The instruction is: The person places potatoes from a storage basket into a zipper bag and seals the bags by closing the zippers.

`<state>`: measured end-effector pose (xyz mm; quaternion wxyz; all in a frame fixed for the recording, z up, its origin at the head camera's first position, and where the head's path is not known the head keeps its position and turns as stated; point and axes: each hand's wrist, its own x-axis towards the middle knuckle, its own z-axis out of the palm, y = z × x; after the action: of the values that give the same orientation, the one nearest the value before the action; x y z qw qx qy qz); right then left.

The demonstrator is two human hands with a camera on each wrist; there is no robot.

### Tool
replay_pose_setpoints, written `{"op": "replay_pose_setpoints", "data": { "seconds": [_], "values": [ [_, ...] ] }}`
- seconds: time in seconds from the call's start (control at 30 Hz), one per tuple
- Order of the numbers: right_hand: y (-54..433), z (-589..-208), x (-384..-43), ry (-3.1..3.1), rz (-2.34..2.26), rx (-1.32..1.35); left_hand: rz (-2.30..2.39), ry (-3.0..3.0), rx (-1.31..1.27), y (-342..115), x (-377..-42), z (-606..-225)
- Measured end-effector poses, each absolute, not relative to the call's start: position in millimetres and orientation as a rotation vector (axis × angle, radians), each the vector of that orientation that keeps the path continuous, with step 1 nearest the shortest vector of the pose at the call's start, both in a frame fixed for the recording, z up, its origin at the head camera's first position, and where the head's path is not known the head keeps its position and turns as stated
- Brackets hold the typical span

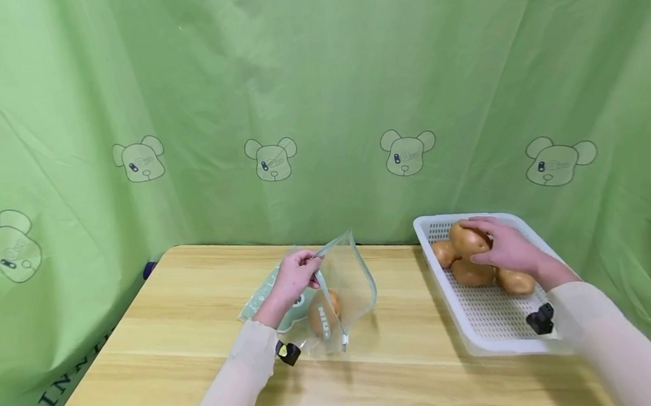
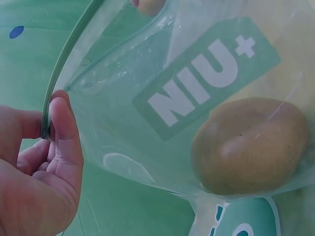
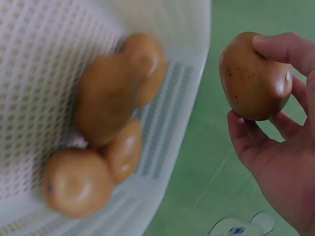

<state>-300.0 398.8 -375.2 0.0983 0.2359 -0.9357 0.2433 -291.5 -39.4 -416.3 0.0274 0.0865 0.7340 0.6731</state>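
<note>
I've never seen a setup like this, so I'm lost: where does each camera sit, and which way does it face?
Head: worn on the head, facing forward and down at table, bag and basket; left fingers, right fingers and sleeves show.
Left wrist: worn on that wrist, facing the bagged potato; left fingers pinch the bag's edge.
Right wrist: worn there, facing the basket's potatoes; right fingers hold another potato.
Shared: head and left wrist views both show the bag.
</note>
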Motion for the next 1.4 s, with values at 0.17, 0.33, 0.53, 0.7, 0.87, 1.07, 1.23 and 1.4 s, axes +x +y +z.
{"op": "replay_pose_setpoints", "data": {
  "seconds": [0.17,0.33,0.53,0.7,0.87,1.07,1.23,1.4],
  "values": [
    [369.7,-369.0,-289.9,-2.785,0.721,0.728,2.087,2.292,0.263,-38.0,-290.6,-415.7],
    [341.7,-363.8,-281.6,-2.75,0.731,0.835,2.094,2.294,0.246,-36.2,-289.2,-413.8],
    [315.2,-358.6,-268.4,-2.742,0.845,0.93,2.098,2.304,0.251,-34.5,-289.4,-410.9],
    [297.8,-356.9,-259.7,-2.708,1.004,1.038,2.108,2.322,0.238,-33.7,-288.8,-409.1],
    [283.2,-356.1,-256.9,-2.667,1.068,1.124,2.119,2.328,0.217,-33.1,-288.4,-408.6],
    [266.7,-356.4,-255.9,-2.665,1.239,1.229,2.138,2.322,0.227,-31.7,-286.3,-403.5],
    [254.5,-356.4,-255.9,-2.622,1.405,1.281,2.141,2.332,0.239,-29.8,-285.5,-400.3],
    [243.0,-352.5,-255.1,-2.588,1.49,1.309,2.138,2.34,0.271,-29.6,-285.2,-398.2]
  ]
}}
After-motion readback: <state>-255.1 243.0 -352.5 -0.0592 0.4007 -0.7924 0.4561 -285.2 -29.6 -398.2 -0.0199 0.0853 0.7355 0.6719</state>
